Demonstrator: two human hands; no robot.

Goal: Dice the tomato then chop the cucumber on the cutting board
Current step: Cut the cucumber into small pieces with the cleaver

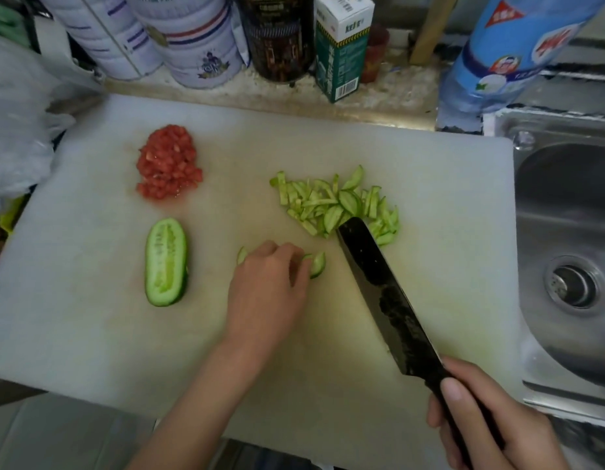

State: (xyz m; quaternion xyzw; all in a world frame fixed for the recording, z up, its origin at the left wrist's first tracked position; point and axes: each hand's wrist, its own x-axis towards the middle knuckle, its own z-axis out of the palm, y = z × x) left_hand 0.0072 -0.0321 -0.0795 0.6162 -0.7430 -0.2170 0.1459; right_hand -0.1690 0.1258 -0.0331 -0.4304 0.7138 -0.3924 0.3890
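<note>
one pile of diced tomato [169, 164] sits far left on the board [447, 184], well apart from the work, so that part looks done. near it lies an uncut cucumber half [166, 262], cut face up. resting on its rounded skin, it could rock or roll under a blade, so i judge it needs turning over first. the left hand [270, 286] curls its fingers [289, 253] over a few slices [317, 264], pinning them to the board just beside the knife [386, 300]. if the tips creep out past the knuckles, the edge could nick them, and wet slices may slide out from under that hold. beyond, the blade tip lies over the near edge of the strips [335, 205]. the right hand [481, 418] is wrapped tight round the handle, thumb on top. strips swept further right could go off the board toward the sink [572, 232].
</note>
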